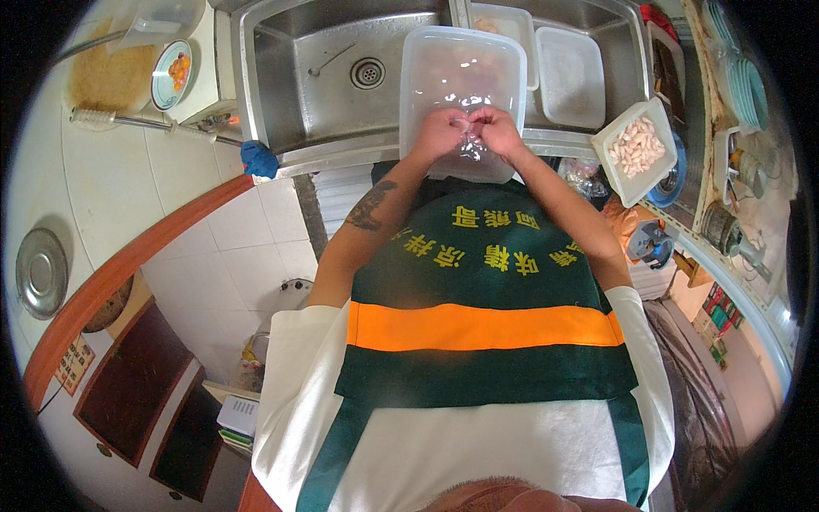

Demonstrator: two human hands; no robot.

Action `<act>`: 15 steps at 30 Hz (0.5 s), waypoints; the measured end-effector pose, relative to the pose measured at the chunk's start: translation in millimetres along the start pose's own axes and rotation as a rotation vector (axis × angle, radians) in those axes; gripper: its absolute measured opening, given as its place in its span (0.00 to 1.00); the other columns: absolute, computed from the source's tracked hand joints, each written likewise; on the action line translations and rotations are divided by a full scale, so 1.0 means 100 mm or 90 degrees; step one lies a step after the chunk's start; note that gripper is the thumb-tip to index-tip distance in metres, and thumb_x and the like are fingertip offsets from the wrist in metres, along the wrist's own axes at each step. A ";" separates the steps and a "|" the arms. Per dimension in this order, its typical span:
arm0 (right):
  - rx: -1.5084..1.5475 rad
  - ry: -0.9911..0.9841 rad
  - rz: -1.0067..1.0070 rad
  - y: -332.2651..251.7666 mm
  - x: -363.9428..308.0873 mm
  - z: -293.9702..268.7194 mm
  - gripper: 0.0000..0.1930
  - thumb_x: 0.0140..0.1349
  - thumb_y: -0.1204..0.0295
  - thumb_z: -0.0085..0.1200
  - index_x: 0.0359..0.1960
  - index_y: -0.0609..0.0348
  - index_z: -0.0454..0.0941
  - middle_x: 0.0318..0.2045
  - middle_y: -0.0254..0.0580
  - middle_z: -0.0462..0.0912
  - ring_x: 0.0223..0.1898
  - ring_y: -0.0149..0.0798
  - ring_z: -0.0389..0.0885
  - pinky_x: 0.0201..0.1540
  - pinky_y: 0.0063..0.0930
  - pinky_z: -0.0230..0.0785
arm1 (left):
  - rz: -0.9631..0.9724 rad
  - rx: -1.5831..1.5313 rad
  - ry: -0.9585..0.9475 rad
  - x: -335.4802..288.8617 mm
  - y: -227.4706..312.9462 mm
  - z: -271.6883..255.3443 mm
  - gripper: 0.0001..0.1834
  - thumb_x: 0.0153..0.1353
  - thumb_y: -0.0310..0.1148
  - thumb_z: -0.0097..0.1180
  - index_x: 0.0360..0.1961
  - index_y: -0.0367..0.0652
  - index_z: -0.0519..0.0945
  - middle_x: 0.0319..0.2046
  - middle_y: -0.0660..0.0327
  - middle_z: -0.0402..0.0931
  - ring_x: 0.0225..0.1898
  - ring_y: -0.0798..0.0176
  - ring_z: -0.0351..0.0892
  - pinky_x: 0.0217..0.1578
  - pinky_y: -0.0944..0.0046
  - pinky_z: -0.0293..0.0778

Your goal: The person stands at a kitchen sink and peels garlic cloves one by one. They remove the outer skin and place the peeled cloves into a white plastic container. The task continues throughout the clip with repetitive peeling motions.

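Observation:
A translucent plastic tub point(465, 33) filled with water rests across the sink's front edge, close against my apron. Blurred pinkish things lie beneath its surface; their kind cannot be made out. Over the tub's near half, my left hand point(438, 133) and my right hand point(500, 131) meet fingertip to fingertip. Both are closed in a pinch around something small and pale, largely covered by the fingers. To the right, a white rectangular container point(603, 155) tilts at the counter's edge, heaped with pale pinkish pieces point(636, 147).
Behind the tub is a two-basin steel sink point(328, 47) with a drain at left. An empty white tub point(571, 77) sits in the right basin. At left are a bowl point(159, 81) of orange pieces and a blue cloth point(259, 160). Green-blue plates point(745, 94) stand far right.

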State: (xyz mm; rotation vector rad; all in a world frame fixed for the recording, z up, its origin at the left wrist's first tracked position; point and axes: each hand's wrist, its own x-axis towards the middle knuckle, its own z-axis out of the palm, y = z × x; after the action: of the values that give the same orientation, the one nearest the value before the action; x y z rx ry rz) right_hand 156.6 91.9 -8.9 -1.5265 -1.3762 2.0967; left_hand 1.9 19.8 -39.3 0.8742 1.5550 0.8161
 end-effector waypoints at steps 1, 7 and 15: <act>0.025 -0.018 -0.002 0.00 0.00 0.00 0.06 0.59 0.84 0.54 0.37 0.66 0.79 0.29 0.39 0.82 0.28 0.29 0.79 0.31 0.25 0.72 | 0.030 0.032 0.000 -0.01 0.01 -0.01 0.12 0.60 0.26 0.59 0.45 0.35 0.82 0.34 0.58 0.83 0.33 0.67 0.80 0.34 0.67 0.75; -0.033 -0.043 -0.079 0.02 0.03 -0.01 0.06 0.59 0.84 0.53 0.37 0.65 0.77 0.28 0.38 0.81 0.29 0.29 0.78 0.32 0.24 0.71 | 0.032 -0.020 0.005 -0.03 0.04 -0.01 0.12 0.59 0.24 0.58 0.44 0.39 0.83 0.34 0.59 0.84 0.34 0.67 0.81 0.38 0.65 0.76; -0.138 0.004 -0.220 0.03 0.03 0.06 0.06 0.59 0.82 0.53 0.38 0.64 0.79 0.31 0.40 0.83 0.32 0.34 0.80 0.35 0.29 0.72 | 0.075 0.058 0.084 -0.04 0.02 0.01 0.15 0.58 0.20 0.55 0.47 0.38 0.82 0.36 0.59 0.84 0.36 0.65 0.81 0.39 0.64 0.76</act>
State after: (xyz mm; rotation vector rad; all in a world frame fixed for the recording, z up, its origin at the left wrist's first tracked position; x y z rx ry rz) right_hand 151.0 88.6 -13.4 -1.2516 -1.7668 1.7811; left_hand 3.5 17.2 -35.8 1.0028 1.6787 0.9073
